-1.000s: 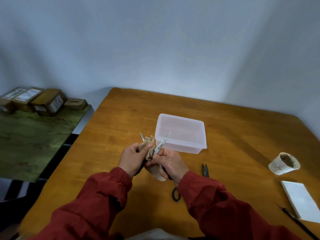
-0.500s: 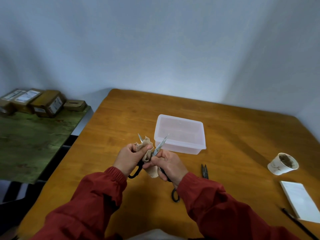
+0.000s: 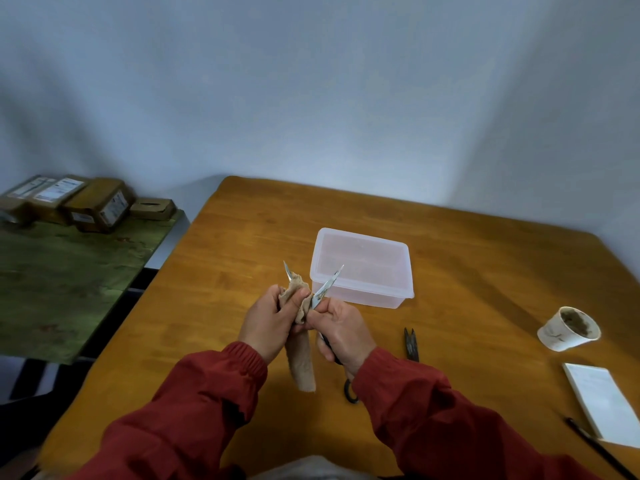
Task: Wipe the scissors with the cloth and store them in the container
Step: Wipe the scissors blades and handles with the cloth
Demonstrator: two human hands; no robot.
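While the wiping step appears to be under way, cardboard boxes (image 3: 93, 206) are sitting on a green side table (image 3: 69, 282) far left of the container (image 3: 374, 296). Their white labels are showing print too small to read.

Just left of and in front of the container, the left hand (image 3: 266, 323) is curling its fingers (image 3: 300, 294) round the cloth (image 3: 301, 355). It is bunching the cloth over one blade of the scissors (image 3: 328, 285), presumably so the fabric is shielding the skin while rubbing the edge. The cloth's loose tail is hanging toward the worktop (image 3: 242, 244). The blades are standing splayed with their tips pointing toward the container, which is likely giving the cloth access to each inner face.

Immediately in front of the container, the right hand (image 3: 343, 330) is gripping the scissors near the pivot, fingers closed tight, apparently steadying them. Nothing is showing through the container's translucent walls, so storage is judged outstanding.

Right of the container, small black snips (image 3: 411, 344) are lying flat, probably awaiting their turn. Farther right, a paper cup (image 3: 568, 329) is bearing a faint mark that cannot be read. A blank-looking notepad (image 3: 606, 400) and a pen (image 3: 595, 445) are lying beyond it.
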